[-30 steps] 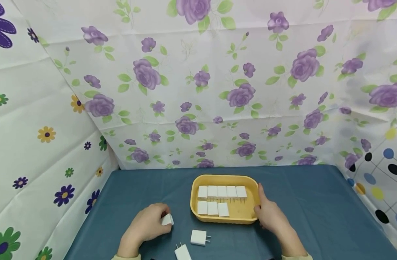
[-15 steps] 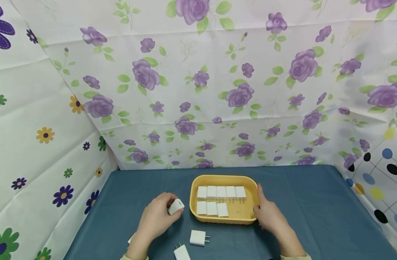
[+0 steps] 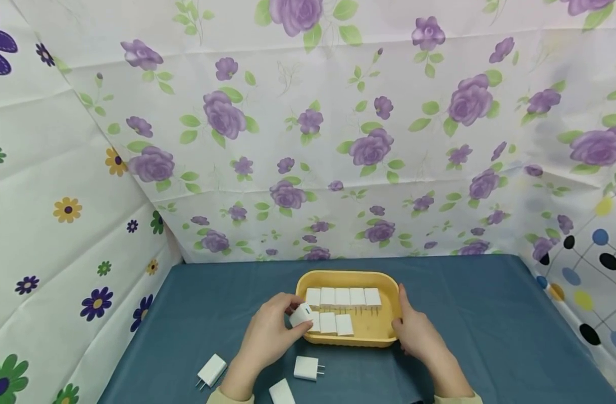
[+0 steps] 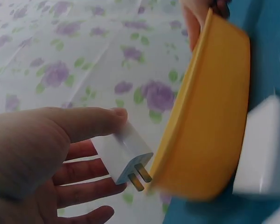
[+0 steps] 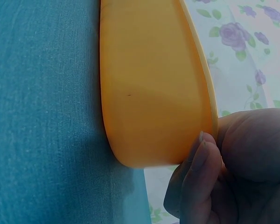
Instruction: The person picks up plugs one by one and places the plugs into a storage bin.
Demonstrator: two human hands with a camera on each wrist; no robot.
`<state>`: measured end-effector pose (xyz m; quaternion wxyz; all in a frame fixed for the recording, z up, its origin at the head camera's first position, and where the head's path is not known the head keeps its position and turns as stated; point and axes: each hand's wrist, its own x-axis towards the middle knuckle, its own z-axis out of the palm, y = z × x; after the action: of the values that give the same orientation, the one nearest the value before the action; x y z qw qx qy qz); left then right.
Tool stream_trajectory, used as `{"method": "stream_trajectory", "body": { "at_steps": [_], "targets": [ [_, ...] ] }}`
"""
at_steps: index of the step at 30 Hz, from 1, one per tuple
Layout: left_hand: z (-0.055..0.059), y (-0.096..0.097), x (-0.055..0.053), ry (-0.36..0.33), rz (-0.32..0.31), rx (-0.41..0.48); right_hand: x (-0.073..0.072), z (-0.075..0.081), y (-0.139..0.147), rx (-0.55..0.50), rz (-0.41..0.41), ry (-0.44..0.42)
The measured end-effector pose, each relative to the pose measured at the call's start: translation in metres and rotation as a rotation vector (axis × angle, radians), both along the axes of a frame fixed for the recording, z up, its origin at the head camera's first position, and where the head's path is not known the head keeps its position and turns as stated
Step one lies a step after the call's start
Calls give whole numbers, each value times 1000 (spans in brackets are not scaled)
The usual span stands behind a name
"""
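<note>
My left hand [image 3: 271, 332] pinches a white charger plug [image 4: 123, 154] between thumb and fingers. Its two metal prongs show in the left wrist view. That hand is over the left end of a yellow tray [image 3: 371, 339]. Inside the tray, white charger plugs stand in two rows, the back row [image 3: 342, 297] longer than the front row [image 3: 328, 323]. At the tray's right end, my right hand [image 3: 420, 336] grips the rim. The right wrist view shows its fingers bent against the tray's outer wall [image 5: 149, 93], with the thumb at the rim.
Three more white plugs lie on the blue-green tablecloth [image 3: 490, 325]: one at the left [image 3: 212, 370], one below the tray [image 3: 308, 368], and one at the bottom edge [image 3: 281, 391]. A flowered sheet [image 3: 288, 140] hangs behind the table.
My left hand has lifted the charger plug and carried it right, from the cloth to above the tray's left end. The plug at the left has come into view. The right hand stays on the rim.
</note>
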<state>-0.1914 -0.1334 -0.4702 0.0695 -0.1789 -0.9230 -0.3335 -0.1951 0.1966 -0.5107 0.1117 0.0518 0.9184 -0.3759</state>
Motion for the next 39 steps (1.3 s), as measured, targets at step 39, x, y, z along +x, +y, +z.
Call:
{"method": "stream_trajectory", "body": {
  "at_steps": [39],
  "targets": [
    [-23,131,-22,-244,25,151,1,-3,1,16,5,27]
  ]
}}
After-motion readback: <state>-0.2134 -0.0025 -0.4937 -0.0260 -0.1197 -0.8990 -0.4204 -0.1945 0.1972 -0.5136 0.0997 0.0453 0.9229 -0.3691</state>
